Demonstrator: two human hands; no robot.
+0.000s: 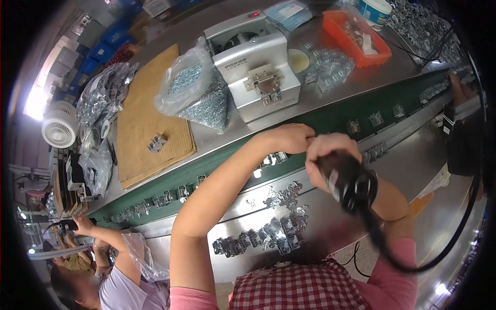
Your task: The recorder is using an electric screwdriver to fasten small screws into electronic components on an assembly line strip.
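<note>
My right hand (326,155) grips a black electric screwdriver (347,181) whose black cable (439,248) loops off to the lower right. My left hand (289,138) is closed at the tool's tip, above the green conveyor belt (330,119); what it pinches is hidden. Small metal brackets (274,159) lie on the belt just under both hands. More metal brackets (268,235) sit in rows on the steel shelf (413,155) in front of me.
A white screw feeder machine (258,67) stands beyond the belt, with a bag of screws (201,95) and a brown board (144,124) to its left. An orange tray (356,39) sits far right. Another person (98,274) works at lower left.
</note>
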